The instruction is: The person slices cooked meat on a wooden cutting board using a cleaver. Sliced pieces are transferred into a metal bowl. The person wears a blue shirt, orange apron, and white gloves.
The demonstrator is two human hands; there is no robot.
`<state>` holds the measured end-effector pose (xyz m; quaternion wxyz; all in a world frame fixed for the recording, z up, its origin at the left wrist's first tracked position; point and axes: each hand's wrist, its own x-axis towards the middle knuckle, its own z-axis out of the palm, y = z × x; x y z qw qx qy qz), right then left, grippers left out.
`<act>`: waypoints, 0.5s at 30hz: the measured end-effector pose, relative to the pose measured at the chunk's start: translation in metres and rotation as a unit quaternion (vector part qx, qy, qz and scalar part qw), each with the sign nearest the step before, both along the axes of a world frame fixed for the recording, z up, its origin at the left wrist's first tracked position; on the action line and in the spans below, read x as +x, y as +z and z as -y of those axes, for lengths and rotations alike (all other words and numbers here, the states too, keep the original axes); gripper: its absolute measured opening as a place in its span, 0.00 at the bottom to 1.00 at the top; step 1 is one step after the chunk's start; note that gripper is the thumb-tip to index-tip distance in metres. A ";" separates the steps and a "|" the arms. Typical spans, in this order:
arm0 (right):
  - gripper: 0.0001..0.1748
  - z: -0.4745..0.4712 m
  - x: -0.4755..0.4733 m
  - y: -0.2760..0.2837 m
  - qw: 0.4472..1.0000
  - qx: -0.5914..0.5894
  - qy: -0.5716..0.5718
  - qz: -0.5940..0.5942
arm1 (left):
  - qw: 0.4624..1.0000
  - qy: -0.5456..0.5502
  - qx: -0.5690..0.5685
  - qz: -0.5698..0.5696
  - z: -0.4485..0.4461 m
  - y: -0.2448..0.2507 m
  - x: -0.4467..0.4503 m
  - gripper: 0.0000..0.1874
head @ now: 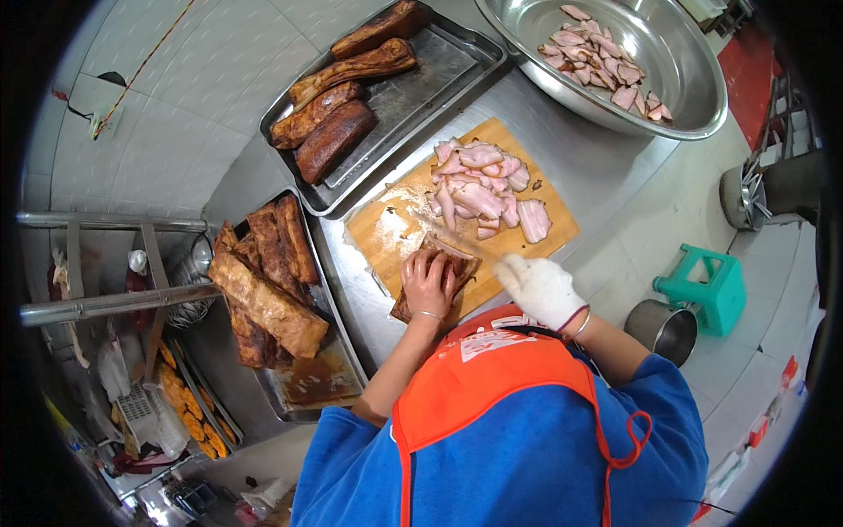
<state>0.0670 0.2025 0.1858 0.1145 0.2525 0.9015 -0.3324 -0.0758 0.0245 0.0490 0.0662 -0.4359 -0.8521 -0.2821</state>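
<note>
My left hand (427, 282) is bare and presses on a browned slab of cooked pork (465, 265) at the near edge of a wooden cutting board (553, 214). In a white glove, my right hand (539, 288) grips a knife (461, 242), blurred, its blade lying along the cut end of the slab. The handle is mostly hidden by the glove. Beyond the blade, a pile of pink meat slices (479, 183) lies on the board, with one slice (534, 221) at its right side.
A metal tray (421, 115) holding several browned slabs stands beyond the board; another tray (342, 349) with piled slabs is at left. A large steel bowl (685, 72) of slices sits at upper right. A green stool (714, 290) and metal pot (660, 331) stand on the floor.
</note>
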 end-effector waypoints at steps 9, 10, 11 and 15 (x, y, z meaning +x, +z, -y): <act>0.14 0.012 0.014 -0.012 0.971 0.078 0.220 -0.055 | 0.999 -0.002 -0.040 -0.002 0.004 -0.001 0.001 0.22; 0.14 0.011 0.023 -0.013 0.971 0.085 0.221 -0.040 | 0.999 0.001 -0.041 0.003 0.004 0.000 0.002 0.22; 0.14 0.011 0.030 -0.013 0.970 0.092 0.222 -0.025 | 0.999 0.004 -0.042 0.007 0.004 0.000 0.002 0.22; 0.12 0.007 0.023 -0.004 0.974 0.060 0.217 -0.021 | 0.998 -0.002 -0.050 0.028 0.004 -0.003 0.003 0.20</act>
